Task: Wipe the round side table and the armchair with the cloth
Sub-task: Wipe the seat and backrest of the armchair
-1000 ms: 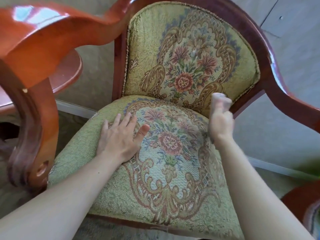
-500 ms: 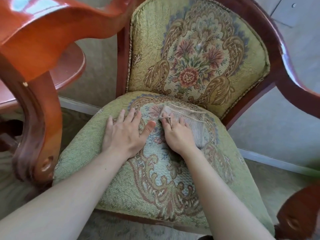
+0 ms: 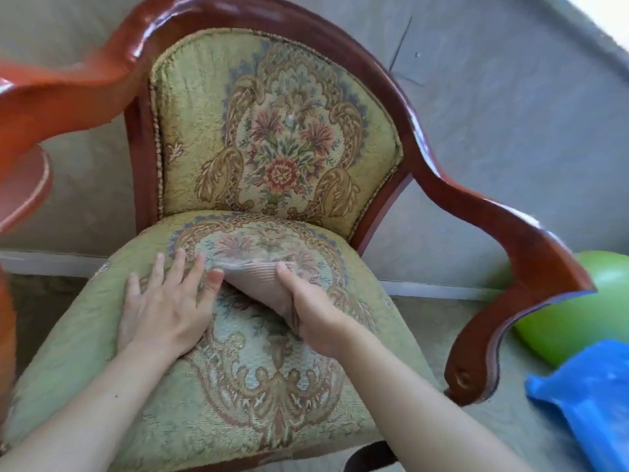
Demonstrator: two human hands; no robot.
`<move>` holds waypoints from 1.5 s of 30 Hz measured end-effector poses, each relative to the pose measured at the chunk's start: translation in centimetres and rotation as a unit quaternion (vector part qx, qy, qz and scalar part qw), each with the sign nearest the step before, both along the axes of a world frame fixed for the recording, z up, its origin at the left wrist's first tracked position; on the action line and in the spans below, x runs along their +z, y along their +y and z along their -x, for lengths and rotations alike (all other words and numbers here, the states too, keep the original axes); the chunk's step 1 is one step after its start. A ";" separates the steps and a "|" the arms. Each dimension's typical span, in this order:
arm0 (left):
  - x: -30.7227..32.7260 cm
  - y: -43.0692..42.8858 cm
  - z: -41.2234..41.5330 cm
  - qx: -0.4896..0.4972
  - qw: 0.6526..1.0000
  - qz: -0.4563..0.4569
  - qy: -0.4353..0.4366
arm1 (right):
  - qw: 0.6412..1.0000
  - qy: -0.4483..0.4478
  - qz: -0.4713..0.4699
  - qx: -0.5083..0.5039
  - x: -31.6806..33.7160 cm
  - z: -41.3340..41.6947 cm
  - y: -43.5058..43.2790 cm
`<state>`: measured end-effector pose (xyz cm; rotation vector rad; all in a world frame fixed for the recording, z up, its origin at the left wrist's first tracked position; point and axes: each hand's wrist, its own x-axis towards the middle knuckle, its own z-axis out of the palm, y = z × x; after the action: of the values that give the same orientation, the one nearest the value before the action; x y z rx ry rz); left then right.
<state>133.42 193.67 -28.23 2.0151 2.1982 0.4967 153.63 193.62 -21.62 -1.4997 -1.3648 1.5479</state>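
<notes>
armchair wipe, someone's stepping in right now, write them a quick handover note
Left hand: open, flat on the seat, left of centre, holding nothing.
Right hand: gripping the cloth, which is bunched and blurred mid-swipe on the middle of the seat, just right of the left thumb.
Armchair: directly ahead. Side table: only its edge shows at far left, behind the left armrest.
Done: cannot tell from this view which surfaces are finished.
Left: finish the seat, then likely the backrest and wooden arms; check the table.
</notes>
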 end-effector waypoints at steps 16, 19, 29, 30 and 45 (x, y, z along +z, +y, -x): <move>3.7 4.6 -1.9 -0.077 0.997 0.002 -0.004 | 0.884 0.414 -0.130 -0.171 13.6 -9.1 9.4; 7.3 8.1 -3.0 -0.079 0.994 -0.079 -0.015 | 0.860 0.458 -0.143 -0.172 13.2 -8.2 13.5; 17.9 25.6 -3.2 -0.023 0.951 -0.271 0.150 | 0.802 0.530 -0.253 -0.108 14.1 -7.2 24.6; 18.2 26.7 -2.9 -0.012 0.947 -0.276 0.164 | 0.794 0.532 -0.271 -0.112 14.3 -7.1 25.3; 19.7 34.3 2.2 0.088 0.880 -0.368 0.286 | 0.725 -0.341 -0.582 -0.137 10.0 -1.5 37.3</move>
<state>131.20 227.95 -8.54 2.5928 2.8741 0.9952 155.11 230.97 -11.60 -1.2563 -1.8141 -0.2707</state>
